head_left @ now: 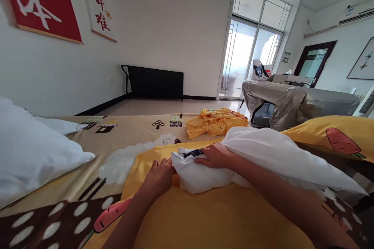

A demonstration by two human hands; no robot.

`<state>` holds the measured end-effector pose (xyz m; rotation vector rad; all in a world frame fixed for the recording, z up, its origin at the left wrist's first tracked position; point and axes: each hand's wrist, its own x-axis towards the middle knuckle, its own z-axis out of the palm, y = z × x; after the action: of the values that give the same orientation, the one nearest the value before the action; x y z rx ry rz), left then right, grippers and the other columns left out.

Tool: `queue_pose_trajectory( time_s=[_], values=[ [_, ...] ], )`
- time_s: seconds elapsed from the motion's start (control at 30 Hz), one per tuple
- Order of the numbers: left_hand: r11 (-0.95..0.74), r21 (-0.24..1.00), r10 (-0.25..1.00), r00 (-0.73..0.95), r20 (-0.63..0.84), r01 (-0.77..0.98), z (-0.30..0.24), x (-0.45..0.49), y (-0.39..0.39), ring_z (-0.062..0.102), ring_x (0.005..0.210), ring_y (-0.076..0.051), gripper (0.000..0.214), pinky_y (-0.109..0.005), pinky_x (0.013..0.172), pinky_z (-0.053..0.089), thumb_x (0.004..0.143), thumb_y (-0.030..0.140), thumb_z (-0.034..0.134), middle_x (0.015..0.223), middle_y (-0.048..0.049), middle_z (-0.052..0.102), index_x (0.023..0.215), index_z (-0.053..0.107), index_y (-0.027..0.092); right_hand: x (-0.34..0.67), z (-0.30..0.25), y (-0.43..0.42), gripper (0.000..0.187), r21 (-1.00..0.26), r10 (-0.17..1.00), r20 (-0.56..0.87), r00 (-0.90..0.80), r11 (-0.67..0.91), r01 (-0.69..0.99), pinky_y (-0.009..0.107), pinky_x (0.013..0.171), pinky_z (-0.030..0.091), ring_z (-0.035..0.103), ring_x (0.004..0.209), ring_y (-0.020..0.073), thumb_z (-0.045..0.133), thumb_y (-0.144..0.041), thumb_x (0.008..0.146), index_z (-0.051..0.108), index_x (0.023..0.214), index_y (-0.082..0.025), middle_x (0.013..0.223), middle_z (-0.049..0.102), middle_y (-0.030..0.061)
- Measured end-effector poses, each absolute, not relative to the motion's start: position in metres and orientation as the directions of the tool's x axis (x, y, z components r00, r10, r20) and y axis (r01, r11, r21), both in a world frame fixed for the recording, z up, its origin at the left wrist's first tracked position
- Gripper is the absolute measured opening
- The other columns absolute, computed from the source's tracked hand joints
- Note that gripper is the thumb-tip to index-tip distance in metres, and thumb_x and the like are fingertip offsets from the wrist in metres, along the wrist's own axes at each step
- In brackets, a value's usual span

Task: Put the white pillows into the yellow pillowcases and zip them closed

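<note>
A white pillow [271,155] lies across a yellow pillowcase [204,218] with carrot prints, spread on the bed in front of me. My right hand [214,155] is closed over the pillow's near end, pressing down beside a small dark tag. My left hand [159,173] rests on the yellow fabric at the pillow's left edge, its fingers curled against the pillow's corner.
Another white pillow [32,151] lies at the left on the patterned bedsheet [122,132]. A crumpled yellow cloth [214,122] sits at the bed's far edge. A yellow carrot-print pillow [336,136] is at the right. Beyond stand a covered sofa [292,101] and a black rack [154,81].
</note>
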<state>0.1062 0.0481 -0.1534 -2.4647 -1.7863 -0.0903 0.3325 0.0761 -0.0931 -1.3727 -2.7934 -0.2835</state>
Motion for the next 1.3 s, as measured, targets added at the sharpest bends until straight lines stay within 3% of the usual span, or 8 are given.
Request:
queue_pose_trajectory(
  time_s=[0.2,0.37,0.47,0.57,0.8,0.97,1.13,1.3],
  values=[
    [-0.239,0.178,0.971,0.232,0.062,0.955,-0.154,0.110,0.056,0.057,0.103,-0.032,0.038,-0.045,0.082,0.038,0.068,-0.001,0.038,0.102,-0.0136,0.064,0.090,0.064,0.016,0.331,-0.096,0.083,0.056,0.154,0.777,0.088,-0.624,0.608,0.779,0.029,0.063,0.041,0.066,0.078,0.0247,0.033,-0.063,0.091,0.060,0.111,-0.020,0.093,0.070,0.0109],
    [-0.285,0.302,0.958,0.273,0.081,0.910,-0.152,0.114,0.060,0.061,0.083,-0.021,0.021,-0.030,0.072,0.041,0.080,0.014,0.040,0.089,-0.0096,0.065,0.078,0.061,0.016,0.325,-0.102,0.077,0.047,0.186,0.710,-0.015,-0.704,0.694,0.696,0.028,0.064,0.043,0.067,0.078,0.0240,0.037,-0.059,0.091,0.064,0.109,-0.024,0.091,0.071,0.0083],
    [-0.340,0.410,0.939,0.324,0.111,0.846,-0.147,0.119,0.055,0.057,0.070,-0.016,0.019,-0.024,0.063,0.040,0.078,0.022,0.045,0.079,-0.0056,0.061,0.070,0.061,0.016,0.319,-0.107,0.068,0.043,0.220,0.646,-0.093,-0.757,0.755,0.618,0.029,0.065,0.045,0.068,0.079,0.0242,0.042,-0.054,0.091,0.066,0.105,-0.021,0.090,0.071,0.0099],
    [-0.359,0.511,0.932,0.332,0.147,0.781,-0.140,0.129,0.047,0.057,0.075,-0.017,0.025,-0.025,0.068,0.042,0.074,0.016,0.042,0.082,-0.0048,0.060,0.080,0.066,0.016,0.314,-0.114,0.061,0.045,0.226,0.585,-0.145,-0.798,0.805,0.549,0.031,0.067,0.047,0.068,0.080,0.0253,0.044,-0.055,0.090,0.067,0.103,-0.018,0.092,0.071,0.0116],
    [-0.353,0.484,0.931,0.250,0.266,0.800,-0.133,0.163,0.031,0.056,0.078,-0.017,0.056,-0.027,0.077,0.047,0.066,0.000,0.037,0.083,-0.0061,0.057,0.114,0.063,0.010,0.309,-0.121,0.070,0.033,0.178,0.561,-0.157,-0.813,0.825,0.536,0.034,0.070,0.050,0.067,0.088,0.0265,0.046,-0.040,0.088,0.066,0.102,-0.018,0.098,0.070,0.0117],
    [-0.398,0.497,0.900,0.225,0.373,0.771,-0.144,0.167,0.033,0.058,0.085,-0.019,0.054,-0.030,0.082,0.049,0.072,0.003,0.036,0.091,-0.0085,0.056,0.120,0.061,0.010,0.301,-0.122,0.087,0.032,0.140,0.645,-0.182,-0.742,0.764,0.630,0.036,0.073,0.051,0.066,0.094,0.0271,0.045,-0.035,0.087,0.064,0.109,-0.019,0.108,0.068,0.0113],
    [-0.313,0.538,0.939,0.172,0.298,0.783,-0.151,0.155,0.047,0.059,0.080,-0.018,0.049,-0.032,0.083,0.050,0.066,0.007,0.039,0.100,-0.0108,0.056,0.107,0.066,0.011,0.296,-0.133,0.081,0.032,0.141,0.672,-0.122,-0.731,0.741,0.657,0.039,0.074,0.052,0.066,0.096,0.0281,0.046,-0.035,0.087,0.063,0.110,-0.018,0.107,0.068,0.0118],
    [-0.241,0.604,0.971,0.190,0.148,0.760,-0.153,0.134,0.063,0.061,0.079,-0.018,0.049,-0.034,0.078,0.053,0.067,0.020,0.046,0.115,-0.0116,0.053,0.114,0.060,0.013,0.301,-0.143,0.064,0.031,0.143,0.663,-0.019,-0.748,0.743,0.654,0.040,0.074,0.052,0.067,0.093,0.0269,0.046,-0.039,0.088,0.065,0.101,-0.018,0.099,0.071,0.0107]
  ],
)
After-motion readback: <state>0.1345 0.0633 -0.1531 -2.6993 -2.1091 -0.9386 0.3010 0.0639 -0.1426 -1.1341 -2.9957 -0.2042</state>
